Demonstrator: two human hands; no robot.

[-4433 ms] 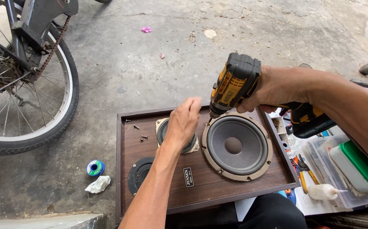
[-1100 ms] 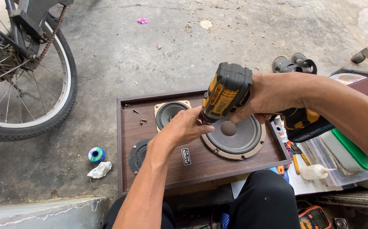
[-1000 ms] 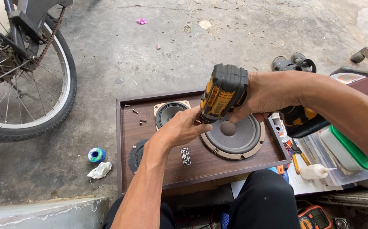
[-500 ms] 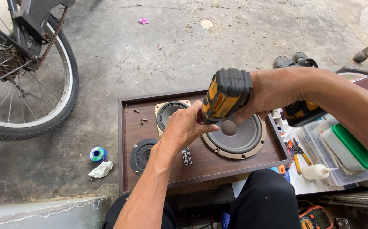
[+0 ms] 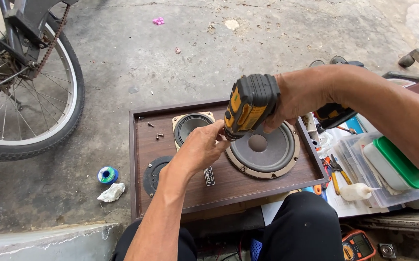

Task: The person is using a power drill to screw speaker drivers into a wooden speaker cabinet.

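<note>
Cordless drill [image 5: 249, 107], yellow and black, sits clamped in the right hand [image 5: 300, 96] over the woofer [image 5: 262, 150] of the wooden speaker cabinet [image 5: 219, 186], its nose at the woofer's left rim. Beside that rim the left hand [image 5: 200, 147] has shifted from the small tweeter [image 5: 190, 126] and now pinches at the bit, so a rim screw seems next. Loose screws [image 5: 155, 131] lie left of the tweeter.

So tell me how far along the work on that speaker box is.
Done: a few loose screws lie on the wooden speaker cabinet, so some look already out. In hand: the right hand holds the yellow cordless drill over the rim of the large woofer, while the left hand steadies at its tip. Left: the woofer, the small square speaker and the round port all sit in place.
</note>
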